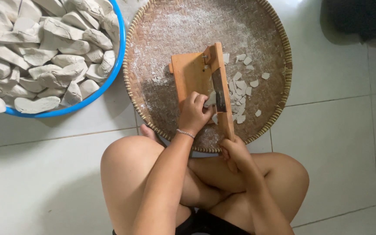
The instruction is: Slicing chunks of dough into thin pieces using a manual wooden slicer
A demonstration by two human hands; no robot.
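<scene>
Left hand (194,112) pins a pale dough piece (210,99) against the wooden slicer (196,80), feeding the blade (219,90); right hand (236,152) grips the lever handle (228,124). Cut slices (240,93) drop onto the woven tray (153,100), with the blue basin (109,80) of uncut pieces alongside.

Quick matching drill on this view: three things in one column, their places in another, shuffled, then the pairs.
1. left hand
2. right hand
3. blue tub

a. on the slicer handle's near end
b. upper left, full of pale chunks
c. pressing a piece at the blade on the wooden slicer

Pairs: 1-c, 2-a, 3-b
</scene>
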